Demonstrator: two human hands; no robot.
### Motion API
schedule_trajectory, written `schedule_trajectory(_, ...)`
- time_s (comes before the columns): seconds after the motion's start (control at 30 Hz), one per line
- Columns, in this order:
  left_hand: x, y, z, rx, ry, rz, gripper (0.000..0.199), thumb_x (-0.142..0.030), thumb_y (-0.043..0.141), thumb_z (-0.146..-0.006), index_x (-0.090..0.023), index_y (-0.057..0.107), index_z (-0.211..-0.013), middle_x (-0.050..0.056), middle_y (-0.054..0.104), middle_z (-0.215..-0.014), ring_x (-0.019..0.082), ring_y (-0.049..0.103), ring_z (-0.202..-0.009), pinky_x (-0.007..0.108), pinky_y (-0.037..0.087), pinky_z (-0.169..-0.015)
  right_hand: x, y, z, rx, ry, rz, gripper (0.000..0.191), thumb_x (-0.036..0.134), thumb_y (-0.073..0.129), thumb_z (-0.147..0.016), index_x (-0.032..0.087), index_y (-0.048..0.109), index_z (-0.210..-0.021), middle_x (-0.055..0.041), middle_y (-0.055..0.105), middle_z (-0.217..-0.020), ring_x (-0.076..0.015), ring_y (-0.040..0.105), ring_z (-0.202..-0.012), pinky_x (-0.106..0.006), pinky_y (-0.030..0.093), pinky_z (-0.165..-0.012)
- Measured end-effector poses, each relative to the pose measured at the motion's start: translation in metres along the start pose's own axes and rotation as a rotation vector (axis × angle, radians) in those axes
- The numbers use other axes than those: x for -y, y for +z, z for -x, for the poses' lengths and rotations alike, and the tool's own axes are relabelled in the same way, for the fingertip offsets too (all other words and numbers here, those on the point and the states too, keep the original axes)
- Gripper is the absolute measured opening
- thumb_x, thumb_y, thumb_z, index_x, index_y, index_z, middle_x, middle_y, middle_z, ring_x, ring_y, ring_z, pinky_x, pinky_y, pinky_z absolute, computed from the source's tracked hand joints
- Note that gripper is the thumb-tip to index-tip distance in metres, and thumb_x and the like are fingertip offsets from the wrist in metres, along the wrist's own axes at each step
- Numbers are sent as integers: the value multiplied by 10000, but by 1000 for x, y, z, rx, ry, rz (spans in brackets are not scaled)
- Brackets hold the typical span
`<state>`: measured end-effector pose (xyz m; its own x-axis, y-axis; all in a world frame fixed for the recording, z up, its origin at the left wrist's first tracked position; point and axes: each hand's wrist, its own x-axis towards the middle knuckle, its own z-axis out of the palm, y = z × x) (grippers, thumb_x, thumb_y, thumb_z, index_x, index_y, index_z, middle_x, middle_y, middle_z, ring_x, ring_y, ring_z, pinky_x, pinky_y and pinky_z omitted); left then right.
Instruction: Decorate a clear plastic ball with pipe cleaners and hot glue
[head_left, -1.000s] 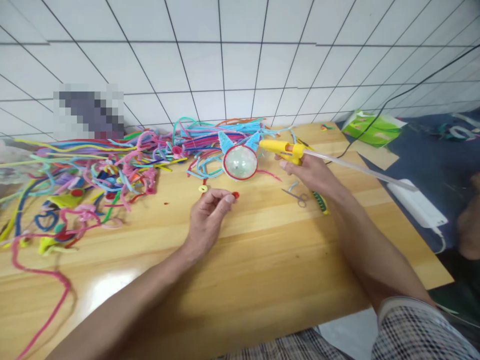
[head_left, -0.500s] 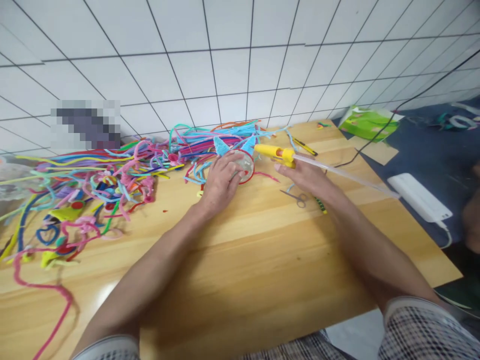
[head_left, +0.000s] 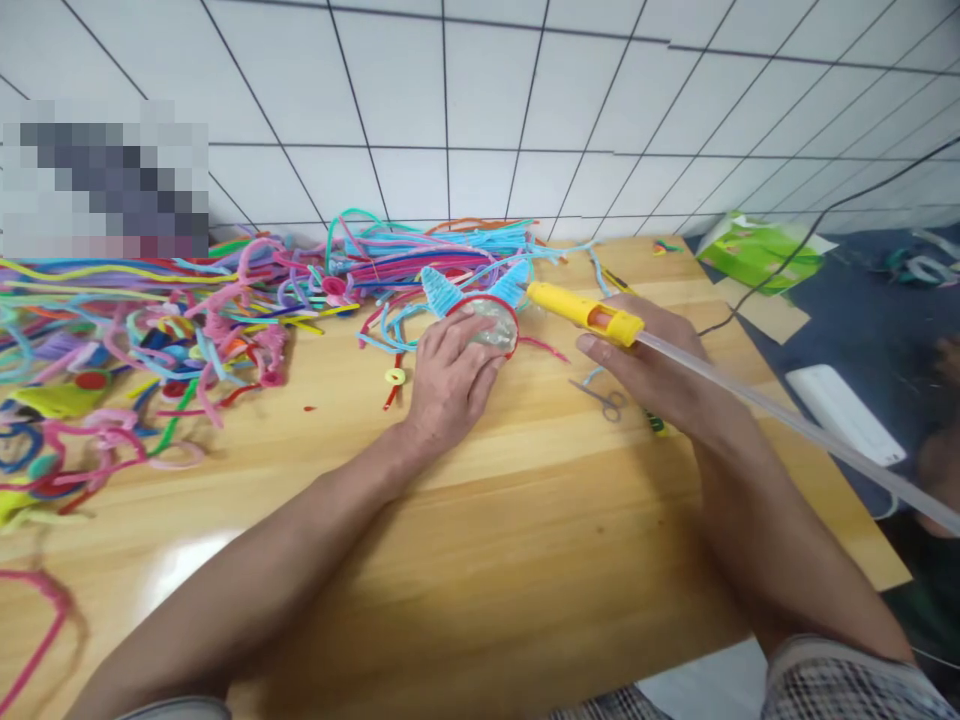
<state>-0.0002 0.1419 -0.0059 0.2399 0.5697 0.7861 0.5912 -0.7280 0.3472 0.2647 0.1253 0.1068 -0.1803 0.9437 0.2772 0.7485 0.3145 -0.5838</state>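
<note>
My left hand (head_left: 454, 375) lies over a round, translucent piece (head_left: 499, 325) with a red rim, its bent fingers holding it against the table. Two pointed ears of blue pipe cleaner (head_left: 442, 291) stick up from the rim's far side. My right hand (head_left: 652, 355) grips a yellow hot glue gun (head_left: 585, 312), with a long clear glue stick (head_left: 780, 403) running out of its back end. The gun's nozzle points left, close to the right-hand ear. Small scissors (head_left: 606, 403) lie below the gun, beside my right hand.
Tangled pipe cleaners (head_left: 247, 340) cover the table's left and back. A tiled wall (head_left: 480, 120) rises behind. A yellow bead (head_left: 394, 377) sits left of my left hand. A white power strip (head_left: 844, 410), a green packet (head_left: 757, 250) and a black cable (head_left: 814, 222) are at the right.
The view has moved closer and shifted. The glue gun is turned so that its rear and glue stick come nearer the camera. My left hand stays on the round piece.
</note>
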Motion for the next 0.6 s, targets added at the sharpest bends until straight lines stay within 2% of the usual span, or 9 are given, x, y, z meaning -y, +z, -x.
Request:
schedule_trajectory(0.17,1,-2,-5,-50,-46,47,99,-308,639,-1170,-246,709,-1135,82,841,-1342,258,760,-1334,478,550,-1169,-8,2,0,45,48,-39,190,493,749,-989,311,788,-1021,-72,849,-1093,-325,795,-999,-514,659,-942)
schedule_trajectory(0.37,0,-8,-14,-71,-92,205,77,-285,658,-1162,-264,730,-1141,43,863,-1242,234,791,-1236,453,551,-1150,-14,-7,-4,140,157,-275,372,607,801,-927,265,837,-1069,-82,868,-1161,-323,805,-1108,-523,692,-993)
schedule_trajectory(0.5,-3,-15,-23,-77,-264,289,183,-401,672,-1158,-267,764,-1073,46,859,-1181,250,783,-1167,454,567,-1099,-7,-12,-2,122,202,-384,375,602,881,-865,272,842,-1039,-81,867,-1175,-320,801,-1134,-503,688,-1003)
schedule_trajectory(0.6,-9,-21,-31,-138,-420,360,287,-515,722,-1121,-267,781,-990,28,815,-995,219,735,-952,400,584,-940,3,-11,3,113,239,-416,437,638,889,-841,271,837,-1072,-90,867,-1179,-343,784,-1163,-523,677,-1009)
